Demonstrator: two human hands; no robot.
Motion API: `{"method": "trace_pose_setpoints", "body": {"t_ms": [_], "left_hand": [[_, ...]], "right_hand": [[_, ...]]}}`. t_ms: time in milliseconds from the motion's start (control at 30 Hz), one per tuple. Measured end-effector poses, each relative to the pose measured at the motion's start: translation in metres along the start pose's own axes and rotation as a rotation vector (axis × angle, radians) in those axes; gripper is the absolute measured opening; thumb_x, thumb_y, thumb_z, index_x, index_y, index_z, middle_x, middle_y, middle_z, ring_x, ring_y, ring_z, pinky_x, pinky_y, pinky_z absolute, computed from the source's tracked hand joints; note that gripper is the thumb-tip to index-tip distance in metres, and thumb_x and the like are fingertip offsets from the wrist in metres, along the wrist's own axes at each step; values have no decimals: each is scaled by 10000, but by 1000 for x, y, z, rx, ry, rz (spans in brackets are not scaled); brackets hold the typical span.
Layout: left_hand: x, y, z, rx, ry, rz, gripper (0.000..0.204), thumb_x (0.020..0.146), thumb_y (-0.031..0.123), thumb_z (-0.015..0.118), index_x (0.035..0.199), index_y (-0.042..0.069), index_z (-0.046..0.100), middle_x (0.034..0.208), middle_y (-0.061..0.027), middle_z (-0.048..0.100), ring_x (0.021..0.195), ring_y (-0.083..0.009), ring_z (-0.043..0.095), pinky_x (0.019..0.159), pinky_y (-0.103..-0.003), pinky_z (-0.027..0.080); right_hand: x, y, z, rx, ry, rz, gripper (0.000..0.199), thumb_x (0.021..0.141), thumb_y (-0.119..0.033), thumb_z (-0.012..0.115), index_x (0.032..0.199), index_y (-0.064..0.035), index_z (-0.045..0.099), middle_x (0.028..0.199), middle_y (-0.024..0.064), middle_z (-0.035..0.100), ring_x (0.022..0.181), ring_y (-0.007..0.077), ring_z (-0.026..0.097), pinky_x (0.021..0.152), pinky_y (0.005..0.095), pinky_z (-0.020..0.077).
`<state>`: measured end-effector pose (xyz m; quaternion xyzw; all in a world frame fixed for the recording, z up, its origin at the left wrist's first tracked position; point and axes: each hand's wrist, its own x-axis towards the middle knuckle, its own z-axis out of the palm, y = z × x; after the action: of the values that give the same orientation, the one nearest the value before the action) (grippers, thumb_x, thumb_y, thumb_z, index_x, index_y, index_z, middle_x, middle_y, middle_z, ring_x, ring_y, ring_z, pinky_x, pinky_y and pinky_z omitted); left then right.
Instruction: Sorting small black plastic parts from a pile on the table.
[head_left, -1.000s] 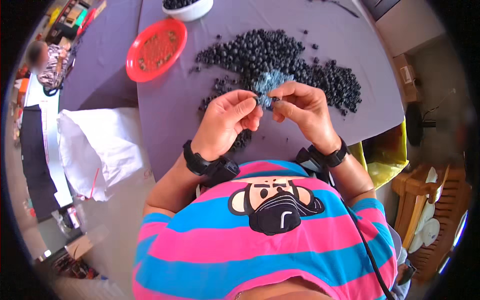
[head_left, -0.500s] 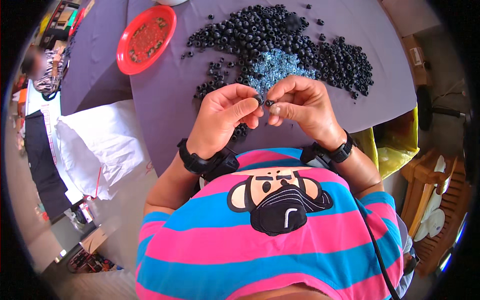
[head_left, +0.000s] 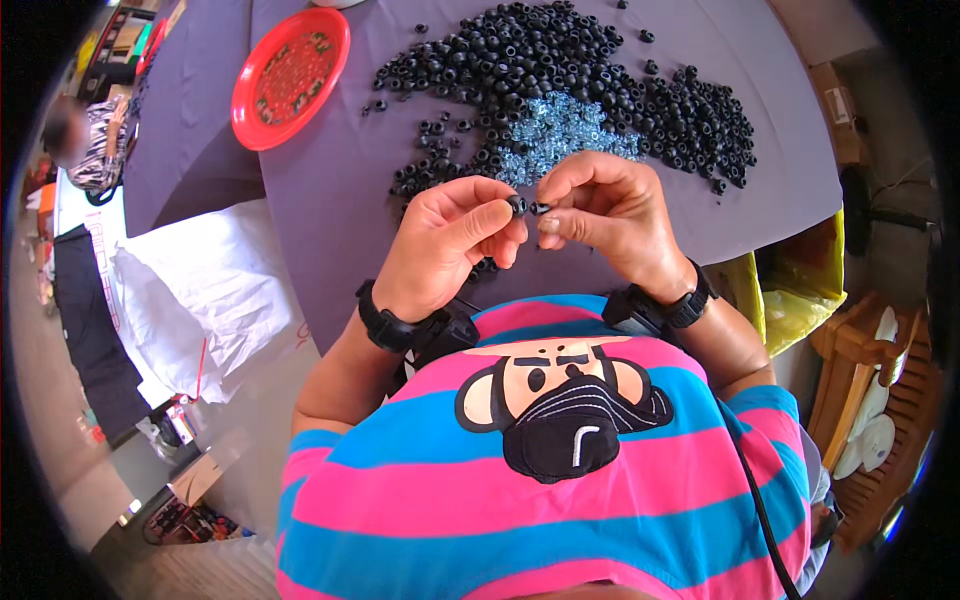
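Note:
Between its thumb and fingertips, my left hand [head_left: 450, 235] pinches a round black plastic cap [head_left: 517, 205] with an opening in it. Facing it, my right hand [head_left: 612, 212] is closed on a smaller black piece [head_left: 542, 208], mostly hidden by the fingertips. A narrow gap separates the two pieces. Just beyond my hands a heap of hollow black caps [head_left: 530, 55] spreads over the grey-covered table [head_left: 330, 190]. Small clear bluish plastic pieces [head_left: 570, 130] lie in a mound at the heap's near side. A few more black caps show under my left hand.
A red oval tray [head_left: 338, 75] with a patterned middle stands at the far left of the table. White sheeting [head_left: 210, 280] hangs at the left. A yellow bag [head_left: 805, 300] and a wooden chair [head_left: 850, 390] are at the right. Another person [head_left: 95, 150] is at the far left.
The cap in my left hand has turned slightly, so its opening shows more. Both hands stay in nearly the same place, and the view has shifted a little.

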<state>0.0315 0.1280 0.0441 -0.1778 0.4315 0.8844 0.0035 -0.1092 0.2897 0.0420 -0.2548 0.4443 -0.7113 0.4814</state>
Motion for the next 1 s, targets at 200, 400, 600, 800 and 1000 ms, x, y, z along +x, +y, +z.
{"method": "trace_pose_setpoints", "body": {"t_ms": [200,400,600,800,1000], "left_hand": [[0,0,-1,-29,2,-28,188,933,165,628,1046,15,618,843,-89,670,672,-142,613,630,-262,498],[2,-1,0,-19,14,-73,182,929,173,636,1026,19,623,825,-87,669,648,-133,610,605,-255,499],[2,-4,-1,26,44,-101,213,932,200,624,1051,23,625,776,-79,627,642,-155,573,582,-262,446],[1,-3,-3,32,49,-122,193,934,177,618,1046,20,628,784,-77,630,646,-151,575,577,-257,452],[0,2,-1,81,-10,-188,168,927,171,636,969,8,634,799,-66,656,644,-112,606,596,-236,503]], "right_hand": [[2,4,0,-11,-19,-64,164,814,89,678,953,20,626,976,83,592,828,133,629,729,248,546],[1,4,0,-251,5,-216,187,782,115,681,930,5,647,983,70,594,890,141,604,742,245,533],[-1,3,3,-545,27,-344,170,778,103,691,922,19,655,980,86,597,870,147,622,730,247,538],[-1,7,-3,-427,-23,-258,168,780,113,689,921,26,656,967,89,604,857,152,639,752,261,554],[3,-1,-7,-36,-84,94,207,799,79,692,1000,33,674,910,62,601,839,133,626,740,252,550]]}}
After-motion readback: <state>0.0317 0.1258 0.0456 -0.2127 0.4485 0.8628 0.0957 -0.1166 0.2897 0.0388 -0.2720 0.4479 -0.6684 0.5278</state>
